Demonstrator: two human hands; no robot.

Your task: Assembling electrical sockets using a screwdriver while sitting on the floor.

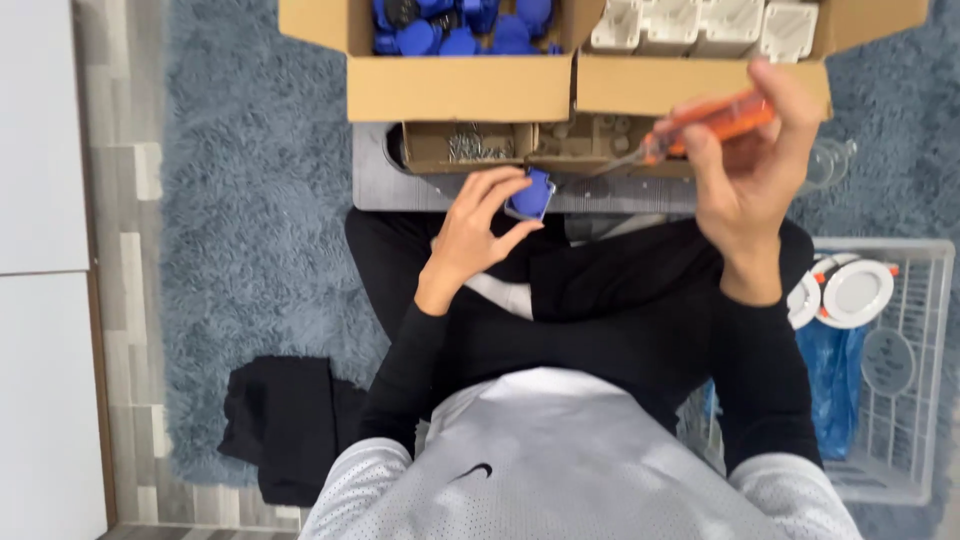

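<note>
My left grip (478, 232) pinches a blue socket part (531, 194) steady at centre, while my right grip (748, 170), toward two o'clock, clasps an orange screwdriver (708, 124) angled at it.

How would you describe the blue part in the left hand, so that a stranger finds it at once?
Start at the two cardboard boxes at the top; the left one is full of blue parts. Just below it, over the grey board, the left hand pinches one small blue part. It is the only blue part outside the box and held by fingers.
</note>
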